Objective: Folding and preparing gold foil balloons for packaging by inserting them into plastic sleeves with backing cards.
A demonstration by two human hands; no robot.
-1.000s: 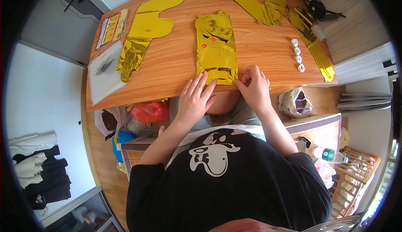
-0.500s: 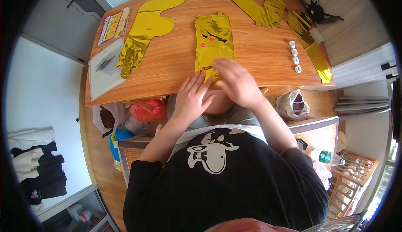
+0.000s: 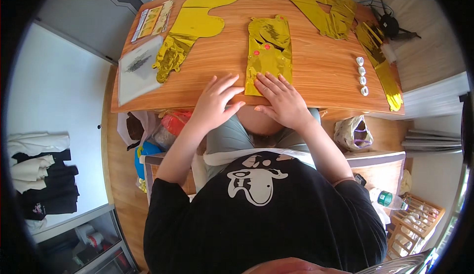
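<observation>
A flat gold foil balloon [image 3: 269, 65] with red round stickers lies lengthwise on the wooden table [image 3: 217, 71], its near end close to the front edge. My right hand [image 3: 284, 100] rests on that near end, fingers spread out over the foil. Just left of the balloon, my left hand [image 3: 216, 103] is held at the table edge with its fingers apart and nothing in them. Farther left lies another flat gold foil balloon [image 3: 200, 24], curved and partly crinkled. Two more gold foil balloons, a wide one [image 3: 316, 7] and a narrow one [image 3: 380, 66], lie at the far right.
A row of white tape-like rolls [image 3: 362, 80] stands on the right of the table. A black router-like device [image 3: 389, 25] sits at the far right corner. On the left are a translucent plastic sheet [image 3: 140, 71] and a printed packet [image 3: 153, 21]. Bags [image 3: 353, 133] stand below the table.
My left hand has come off the balloon to its left. My right hand has come down flat on the balloon's near end. The view has shifted slightly.
</observation>
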